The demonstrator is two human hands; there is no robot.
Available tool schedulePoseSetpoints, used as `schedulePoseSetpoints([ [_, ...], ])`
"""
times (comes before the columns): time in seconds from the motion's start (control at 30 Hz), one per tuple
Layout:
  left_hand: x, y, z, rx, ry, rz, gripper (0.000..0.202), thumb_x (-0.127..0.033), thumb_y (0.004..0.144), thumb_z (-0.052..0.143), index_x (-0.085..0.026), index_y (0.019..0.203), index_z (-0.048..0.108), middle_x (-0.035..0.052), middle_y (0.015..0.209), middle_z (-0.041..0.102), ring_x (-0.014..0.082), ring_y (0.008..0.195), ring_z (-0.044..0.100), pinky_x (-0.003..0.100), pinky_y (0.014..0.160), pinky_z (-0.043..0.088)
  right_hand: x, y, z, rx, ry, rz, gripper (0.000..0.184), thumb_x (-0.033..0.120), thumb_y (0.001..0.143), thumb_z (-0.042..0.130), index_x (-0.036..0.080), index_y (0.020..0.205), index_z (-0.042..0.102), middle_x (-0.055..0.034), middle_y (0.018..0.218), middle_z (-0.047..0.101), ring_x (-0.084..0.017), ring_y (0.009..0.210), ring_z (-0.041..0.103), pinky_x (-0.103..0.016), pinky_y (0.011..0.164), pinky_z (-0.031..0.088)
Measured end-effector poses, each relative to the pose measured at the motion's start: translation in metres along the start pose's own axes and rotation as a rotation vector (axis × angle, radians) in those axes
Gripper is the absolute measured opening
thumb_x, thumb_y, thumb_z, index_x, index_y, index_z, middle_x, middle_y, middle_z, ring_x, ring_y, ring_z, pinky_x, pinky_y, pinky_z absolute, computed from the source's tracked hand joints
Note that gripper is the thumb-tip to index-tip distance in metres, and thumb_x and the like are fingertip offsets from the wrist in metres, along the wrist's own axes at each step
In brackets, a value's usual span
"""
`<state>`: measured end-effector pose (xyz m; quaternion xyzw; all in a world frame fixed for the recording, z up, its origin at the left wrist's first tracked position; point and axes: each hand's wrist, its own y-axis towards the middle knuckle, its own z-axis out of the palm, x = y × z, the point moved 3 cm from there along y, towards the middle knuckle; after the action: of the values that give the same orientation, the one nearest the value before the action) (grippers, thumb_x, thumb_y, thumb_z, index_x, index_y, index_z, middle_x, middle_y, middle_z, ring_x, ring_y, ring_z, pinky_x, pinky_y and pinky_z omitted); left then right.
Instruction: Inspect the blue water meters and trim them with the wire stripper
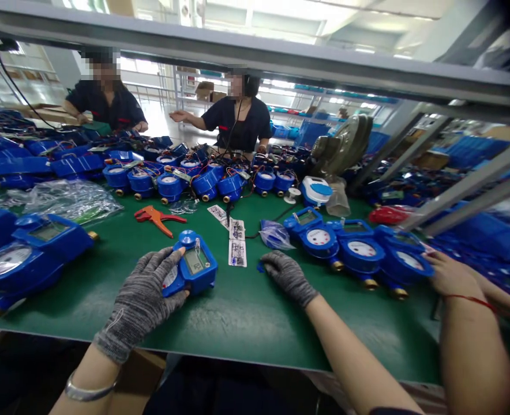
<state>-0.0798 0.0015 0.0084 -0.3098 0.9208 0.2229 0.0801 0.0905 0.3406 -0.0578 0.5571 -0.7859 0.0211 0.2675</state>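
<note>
My left hand, in a grey knit glove, is closed on the left side of a blue water meter that lies on the green table. The meter's small grey display faces up. My right hand, also gloved, rests on the table to the meter's right with its fingers curled down. A small blue bit shows at its fingertips; I cannot make out what it is. White printed labels lie between my hands, and a small plastic bag sits just beyond the right one.
An orange hand tool lies behind the meter. Blue meters stand at the left and in a row at the right, where another person's bare hand touches one. Two people sit across, behind several wired meters. Slanted metal bars cross at the right.
</note>
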Motion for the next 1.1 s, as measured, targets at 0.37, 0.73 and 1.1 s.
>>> schedulePoseSetpoints([
  [0.37,0.001,0.008,-0.015,0.115,-0.124,0.062,0.073,-0.039,0.076,0.072,-0.033,0.141,0.04,0.0029,0.141,0.047,0.0283,0.129,0.042,0.05,0.11,0.039,0.005,0.029,-0.001,0.014,0.002,0.027,0.023,0.027,0.088,0.048,0.015,0.094,0.067,-0.0126,0.096,0.066,-0.025,0.089,0.06,-0.039,0.087,0.046],
  [0.73,0.014,0.001,-0.014,0.178,-0.129,0.264,0.076,-0.045,0.08,0.07,-0.034,0.144,0.032,0.0027,0.146,0.041,0.0276,0.135,0.036,0.048,0.114,0.034,0.116,0.065,0.025,0.209,0.475,-0.042,0.016,0.028,0.088,0.053,0.016,0.093,0.063,-0.0025,0.089,0.065,-0.015,0.083,0.058,-0.025,0.076,0.046],
  [1.1,0.014,0.009,-0.022,0.169,-0.132,0.424,0.076,-0.052,0.08,0.069,-0.028,0.143,0.034,0.0047,0.144,0.045,0.0244,0.136,0.037,0.041,0.116,0.034,0.126,0.089,0.06,0.586,0.828,0.165,0.018,0.029,0.079,0.061,0.012,0.08,0.064,0.002,0.06,0.053,-0.009,0.051,0.047,-0.021,0.047,0.037],
])
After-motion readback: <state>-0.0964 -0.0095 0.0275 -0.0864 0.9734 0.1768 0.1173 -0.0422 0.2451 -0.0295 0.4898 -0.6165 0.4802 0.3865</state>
